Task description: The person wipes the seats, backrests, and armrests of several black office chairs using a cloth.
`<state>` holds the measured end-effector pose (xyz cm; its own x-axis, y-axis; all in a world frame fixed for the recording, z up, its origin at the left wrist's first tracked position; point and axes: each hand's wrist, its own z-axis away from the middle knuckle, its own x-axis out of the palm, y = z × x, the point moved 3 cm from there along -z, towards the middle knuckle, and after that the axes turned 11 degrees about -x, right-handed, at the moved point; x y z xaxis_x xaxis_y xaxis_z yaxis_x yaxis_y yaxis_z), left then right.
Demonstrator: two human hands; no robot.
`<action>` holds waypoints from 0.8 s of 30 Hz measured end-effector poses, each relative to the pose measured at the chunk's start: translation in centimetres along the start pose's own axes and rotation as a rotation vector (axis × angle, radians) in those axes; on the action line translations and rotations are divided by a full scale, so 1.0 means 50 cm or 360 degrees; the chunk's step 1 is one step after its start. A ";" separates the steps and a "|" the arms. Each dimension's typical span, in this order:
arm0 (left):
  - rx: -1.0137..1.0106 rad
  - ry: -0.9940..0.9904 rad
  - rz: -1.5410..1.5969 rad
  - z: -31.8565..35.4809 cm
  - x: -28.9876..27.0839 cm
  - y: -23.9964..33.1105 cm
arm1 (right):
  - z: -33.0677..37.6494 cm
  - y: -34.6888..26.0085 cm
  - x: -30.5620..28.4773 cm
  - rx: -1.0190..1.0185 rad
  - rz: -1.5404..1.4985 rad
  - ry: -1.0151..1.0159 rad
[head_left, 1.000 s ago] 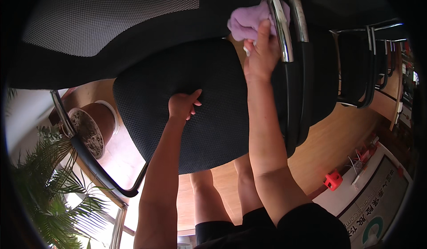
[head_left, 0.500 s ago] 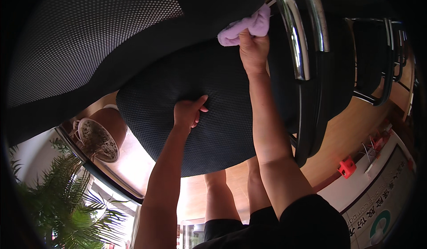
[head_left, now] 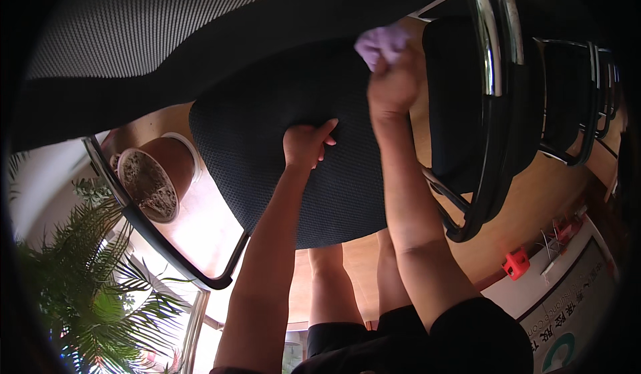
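- Two hands work on the black mesh chair seat [head_left: 280,133]: my right hand [head_left: 394,87] has its fingers closed around a lilac cloth [head_left: 380,43] at the seat's far right edge.
- My left hand [head_left: 306,143] lies flat, fingers spread, on the seat's middle.
- Since a second ago the cloth has slid inward from the chrome armrest [head_left: 494,33], so I judge the wiping continues.
- The cloth is partly hidden behind my fist; the backrest [head_left: 167,33] is cut off.

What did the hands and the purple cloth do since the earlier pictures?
The right hand slid the purple cloth from the chrome armrest side leftward onto the back of the black seat cushion. The camera view also shifted. The left hand stayed pressed flat on the cushion, and the cloth stayed gripped in the right hand.
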<state>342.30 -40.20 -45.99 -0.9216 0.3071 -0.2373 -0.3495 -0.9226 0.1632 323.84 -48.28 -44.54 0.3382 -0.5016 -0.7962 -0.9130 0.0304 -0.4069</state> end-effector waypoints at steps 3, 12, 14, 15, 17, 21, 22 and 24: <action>0.0299 0.0389 0.0227 0.032 0.038 -0.046 | 0.090 -0.249 0.103 0.0474 -0.0785 -0.0441; 0.1393 0.0934 -0.0126 0.200 0.024 -0.352 | 0.213 -0.442 -0.079 -0.0491 -0.1417 -0.1246; 0.1248 0.0976 -0.0118 0.238 -0.013 -0.421 | 0.089 -0.261 -0.113 -0.0508 -0.0540 -0.0692; 0.1244 0.1043 -0.0190 0.252 -0.031 -0.454 | 0.030 -0.182 -0.125 -0.0368 -0.0133 -0.0695; 0.0863 0.0912 0.0199 0.260 -0.046 -0.519 | -0.027 -0.053 -0.120 -0.0193 0.0119 -0.0612; 0.0824 0.1225 0.0172 0.298 -0.087 -0.579 | 0.160 -0.171 -0.083 -0.0471 0.0010 -0.0781; 0.0839 0.1296 0.0128 0.311 -0.087 -0.573 | 0.288 -0.226 -0.088 -0.0704 -0.0158 -0.0955; 0.0904 0.1387 0.0047 0.342 -0.083 -0.546 | 0.559 -0.345 -0.144 -0.0450 -0.0815 -0.1599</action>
<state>352.79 -12.28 -33.10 -0.5683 -0.1975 -0.7988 -0.5650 -0.6120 0.5533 343.55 -21.01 -44.28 0.5954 0.5163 -0.6156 -0.5927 -0.2351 -0.7704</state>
